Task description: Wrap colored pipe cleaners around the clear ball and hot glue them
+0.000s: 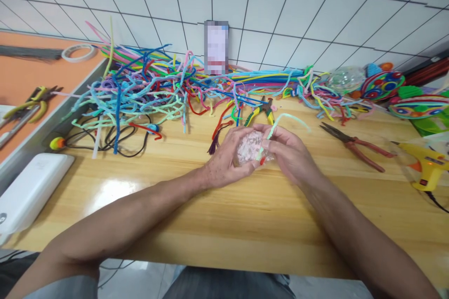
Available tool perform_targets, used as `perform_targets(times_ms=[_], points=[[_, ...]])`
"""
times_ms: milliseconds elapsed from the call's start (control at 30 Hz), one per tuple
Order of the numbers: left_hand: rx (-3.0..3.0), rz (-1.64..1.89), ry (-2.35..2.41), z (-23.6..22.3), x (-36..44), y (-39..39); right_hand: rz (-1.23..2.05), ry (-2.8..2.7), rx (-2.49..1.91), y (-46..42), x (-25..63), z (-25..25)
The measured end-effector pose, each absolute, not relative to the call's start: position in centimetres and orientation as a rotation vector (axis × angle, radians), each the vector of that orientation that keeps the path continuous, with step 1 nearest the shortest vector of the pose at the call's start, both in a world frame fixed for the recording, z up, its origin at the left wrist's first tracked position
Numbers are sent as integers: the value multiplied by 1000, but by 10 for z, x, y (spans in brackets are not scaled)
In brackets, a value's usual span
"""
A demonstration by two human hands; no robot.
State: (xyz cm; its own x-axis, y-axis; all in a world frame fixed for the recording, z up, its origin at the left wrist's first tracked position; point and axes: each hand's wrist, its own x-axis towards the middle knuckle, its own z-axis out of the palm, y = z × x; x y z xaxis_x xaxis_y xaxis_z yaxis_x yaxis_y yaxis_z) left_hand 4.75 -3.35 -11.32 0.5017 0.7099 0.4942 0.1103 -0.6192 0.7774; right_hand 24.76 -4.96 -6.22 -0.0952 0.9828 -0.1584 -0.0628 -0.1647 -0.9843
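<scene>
Near the middle of the wooden table, my left hand (228,156) is wrapped round a clear, rounded plastic piece (248,147) with a pinkish-white, crumpled-looking inside. Between the thumb and fingers of my right hand (286,149) is a pale green pipe cleaner (275,124). Its lower part lies against the clear piece, and its free end curves up and to the right. A small red bit (262,160) shows by my left thumb tip. My fingers hide part of the clear piece.
A heap of coloured pipe cleaners (140,88) runs along the wall, with a phone (216,46) propped behind. Yellow-green pliers (260,111) lie just beyond my hands. Red-handled pliers (354,142) and a yellow glue gun (426,163) are at right, a white power bank (37,189) at left.
</scene>
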Motion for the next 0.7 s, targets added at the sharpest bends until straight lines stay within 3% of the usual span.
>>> perform_targets(times_ms=[433, 700], points=[[1868, 924, 623, -104, 41, -33, 1329, -1420, -1204, -53, 253, -51], [1929, 985, 660, -104, 47, -34, 1336, -1475, -1177, -50, 258, -44]])
